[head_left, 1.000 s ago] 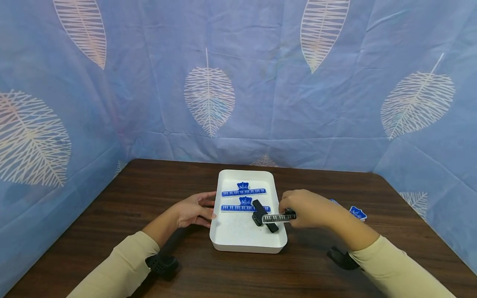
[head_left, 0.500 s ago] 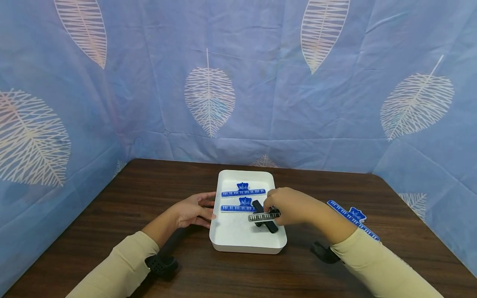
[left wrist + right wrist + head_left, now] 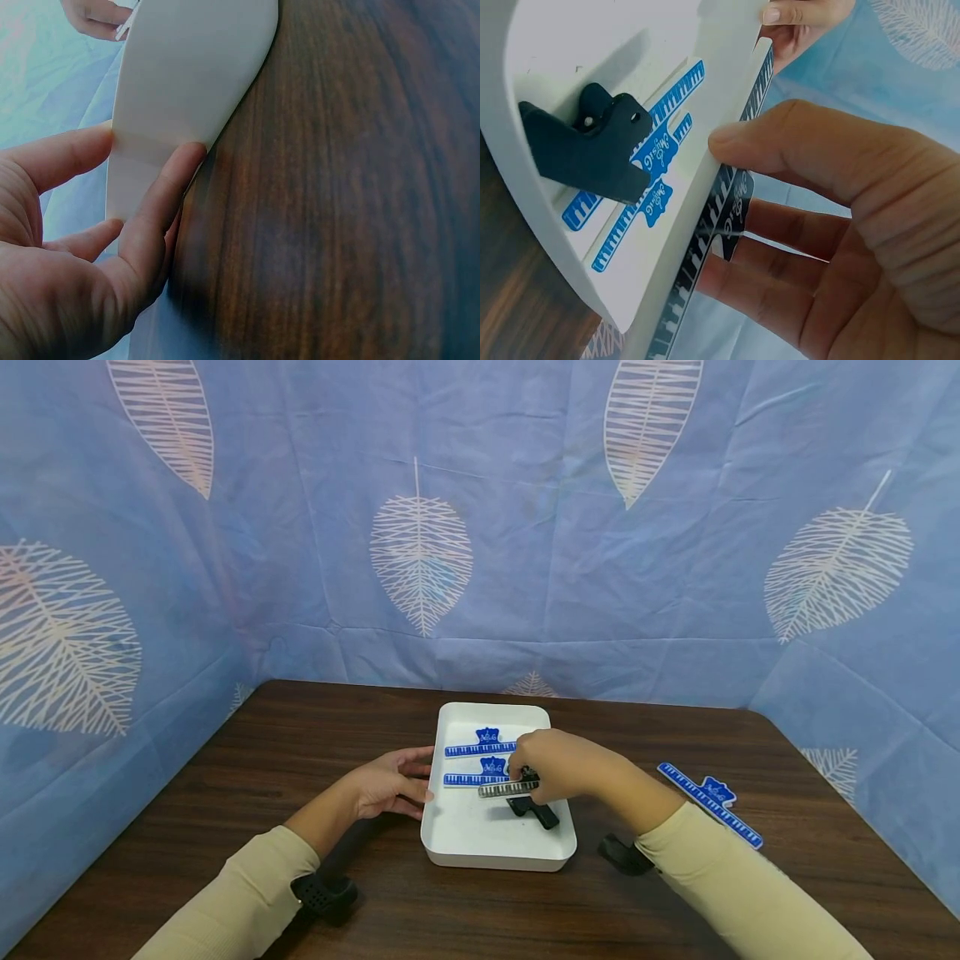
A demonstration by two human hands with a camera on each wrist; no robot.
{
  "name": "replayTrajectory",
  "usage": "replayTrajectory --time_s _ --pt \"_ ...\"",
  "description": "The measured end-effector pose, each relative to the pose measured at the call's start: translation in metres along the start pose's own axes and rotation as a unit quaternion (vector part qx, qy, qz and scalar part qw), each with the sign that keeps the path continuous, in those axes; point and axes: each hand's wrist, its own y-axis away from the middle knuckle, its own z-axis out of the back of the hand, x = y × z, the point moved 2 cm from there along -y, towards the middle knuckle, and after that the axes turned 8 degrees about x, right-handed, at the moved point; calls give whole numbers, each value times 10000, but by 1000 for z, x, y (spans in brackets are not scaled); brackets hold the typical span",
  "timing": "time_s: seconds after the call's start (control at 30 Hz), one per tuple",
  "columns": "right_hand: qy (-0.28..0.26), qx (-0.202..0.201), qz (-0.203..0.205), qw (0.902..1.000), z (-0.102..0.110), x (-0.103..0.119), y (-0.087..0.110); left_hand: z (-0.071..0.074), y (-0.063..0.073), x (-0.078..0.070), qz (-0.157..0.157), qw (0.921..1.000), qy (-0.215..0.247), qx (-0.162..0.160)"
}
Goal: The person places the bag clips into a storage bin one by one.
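My right hand (image 3: 562, 766) pinches a black music clip (image 3: 682, 296) with a piano-key strip, held above the white tray (image 3: 472, 843). In the right wrist view the thumb lies on one side of it and the fingers on the other. Two blue piano-key clips, an upper one (image 3: 472, 749) and a lower one (image 3: 468, 780), lie inside the tray. Beside them is another black clip (image 3: 545, 814), partly hidden by the right hand. Against the tray's left outer wall (image 3: 187, 75), my left hand (image 3: 386, 783) rests its extended fingertips.
A blue clip (image 3: 708, 802) lies slanted on the dark wooden table (image 3: 360, 718), right of the tray near the right forearm. Black straps with cameras sit at both wrists. Blue leaf-patterned cloth (image 3: 510, 552) hangs behind and at the sides.
The right hand has carried the black clip leftward from the tray's right edge to over its middle. The blue clip on the table has come fully into view. My left hand stays put.
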Motion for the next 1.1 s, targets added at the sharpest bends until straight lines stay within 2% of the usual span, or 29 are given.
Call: replayTrajectory --time_s 0.53,1.1 --pt "-396 326 -380 9980 -9 -5 -28 1 0 0 11 10000 -18 13" --pt "-383 570 -655 9955 -15 -12 -51 1 0 0 27 10000 -23 2"
